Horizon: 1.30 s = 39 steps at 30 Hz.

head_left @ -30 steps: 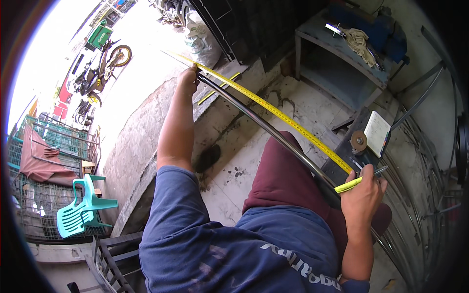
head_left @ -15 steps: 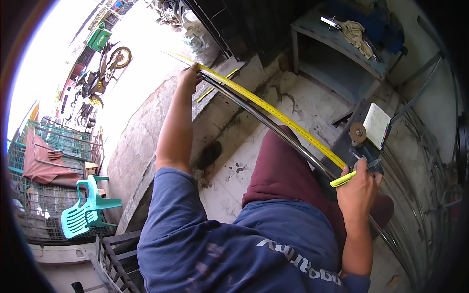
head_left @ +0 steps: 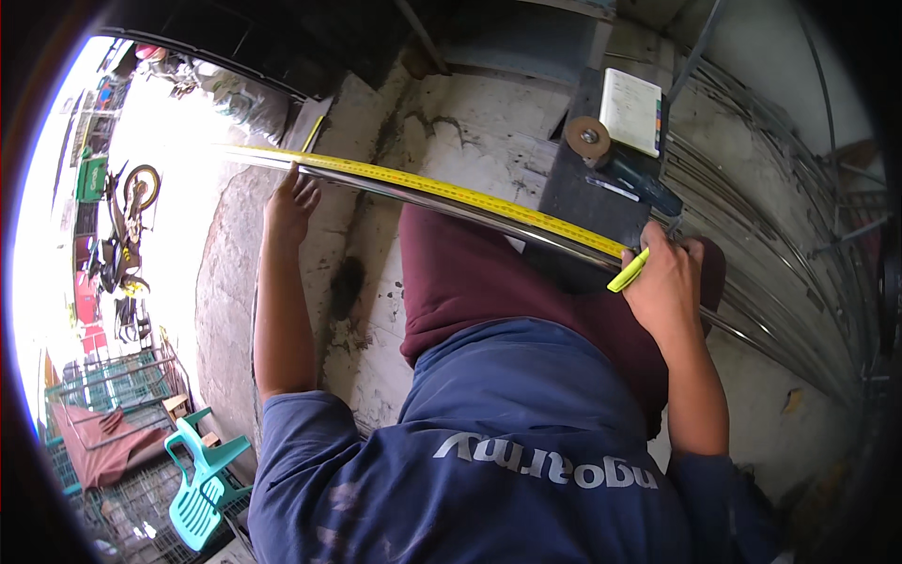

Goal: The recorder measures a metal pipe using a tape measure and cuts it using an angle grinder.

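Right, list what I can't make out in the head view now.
Head view:
Tape measure: far end lost in glare; scale marks too small to read reliably.
Metal tube: a stretch is hidden by the right hand.
Yellow marker: upper end covered by that hand.
Notebook: any writing is too small to read.
Workbench: cut off by the upper edge.

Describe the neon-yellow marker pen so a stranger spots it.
Find the dark, rectangular bench, then the bare right hand below it. The pen juts from that hand's left side, short and rounded, unlike the long, flat yellow measuring tape alongside.
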Available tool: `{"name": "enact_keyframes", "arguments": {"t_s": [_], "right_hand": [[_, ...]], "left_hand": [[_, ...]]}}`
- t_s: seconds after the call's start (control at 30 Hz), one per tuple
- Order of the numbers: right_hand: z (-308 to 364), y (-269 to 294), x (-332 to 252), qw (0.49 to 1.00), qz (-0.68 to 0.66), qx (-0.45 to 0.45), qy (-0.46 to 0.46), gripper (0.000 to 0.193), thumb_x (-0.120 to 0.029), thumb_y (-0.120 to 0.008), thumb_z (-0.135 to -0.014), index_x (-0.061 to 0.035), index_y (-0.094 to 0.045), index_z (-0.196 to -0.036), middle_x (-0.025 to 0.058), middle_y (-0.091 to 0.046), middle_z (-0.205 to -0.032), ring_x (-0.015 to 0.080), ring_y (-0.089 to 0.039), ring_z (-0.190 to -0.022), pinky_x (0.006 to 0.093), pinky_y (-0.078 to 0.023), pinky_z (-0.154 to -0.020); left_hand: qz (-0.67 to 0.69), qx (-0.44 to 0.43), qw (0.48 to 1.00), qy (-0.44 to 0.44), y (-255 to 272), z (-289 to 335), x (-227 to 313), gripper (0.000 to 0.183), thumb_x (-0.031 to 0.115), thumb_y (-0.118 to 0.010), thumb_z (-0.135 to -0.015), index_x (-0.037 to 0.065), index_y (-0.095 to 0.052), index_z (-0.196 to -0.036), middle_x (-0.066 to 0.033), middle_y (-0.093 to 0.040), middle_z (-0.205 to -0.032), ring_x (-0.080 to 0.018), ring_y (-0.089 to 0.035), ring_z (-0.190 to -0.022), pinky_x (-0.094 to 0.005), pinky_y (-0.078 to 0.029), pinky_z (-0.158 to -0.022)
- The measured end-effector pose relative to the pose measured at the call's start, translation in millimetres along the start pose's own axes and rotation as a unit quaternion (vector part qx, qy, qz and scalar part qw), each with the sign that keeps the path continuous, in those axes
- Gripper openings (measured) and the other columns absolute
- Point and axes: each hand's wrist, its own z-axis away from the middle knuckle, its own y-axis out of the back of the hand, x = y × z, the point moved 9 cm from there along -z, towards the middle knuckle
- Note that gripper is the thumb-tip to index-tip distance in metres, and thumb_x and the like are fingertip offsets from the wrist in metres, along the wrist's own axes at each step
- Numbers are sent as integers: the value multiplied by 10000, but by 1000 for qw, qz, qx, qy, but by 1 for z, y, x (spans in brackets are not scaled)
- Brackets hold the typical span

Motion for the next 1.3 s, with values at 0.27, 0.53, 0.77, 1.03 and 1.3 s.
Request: {"name": "enact_keyframes", "arguments": {"t_s": [0.27, 0.53, 0.77, 1.03, 1.3], "right_hand": [[25, 0, 91, 998, -44, -15, -53, 239, -122, -790, -859, -63, -561, -894, 148, -669, -759, 400, -659, -756, 463, -438, -942], [54, 6, 165, 997, -41, -20, -70, 266, -132, -801, -863, -56, -548, -891, 126, -667, -766, 381, -644, -749, 461, -438, -976], [80, 9, 219, 995, -24, -48, -81, 282, -141, -811, -861, -39, -561, -943, 143, -708, -824, 376, -688, -820, 519, -408, -1093], [105, 19, 257, 994, -21, -41, -100, 303, -95, -824, -842, -44, -542, -939, 127, -646, -776, 378, -651, -786, 523, -395, -1130], [114, 22, 272, 992, -10, -58, -109, 301, -105, -823, -842, -43, -540, -922, 138, -623, -776, 400, -623, -809, 515, -411, -1106]], "left_hand": [[155, -201, 965, 62, -113, 71, -62, 311, 245, -537, -1121, 38, -594, -1346, -143, -644, -1332, -277, -607, -1246, -452, -506, -1085], [192, -247, 947, 75, -150, 85, -94, 251, 132, -602, -1077, 8, -577, -1294, -141, -659, -1261, -284, -626, -1180, -471, -506, -1067], [216, -254, 935, 123, -173, 113, -115, 244, 121, -611, -1064, -22, -587, -1261, -197, -675, -1265, -349, -639, -1264, -529, -504, -1132], [176, -267, 934, 158, -208, 150, -142, 220, 116, -623, -1044, -7, -598, -1225, -178, -694, -1238, -308, -667, -1200, -504, -514, -1123], [80, -309, 931, 179, -245, 188, -177, 267, 188, -619, -1068, 15, -579, -1267, -165, -706, -1192, -309, -687, -1185, -474, -592, -981]]}}
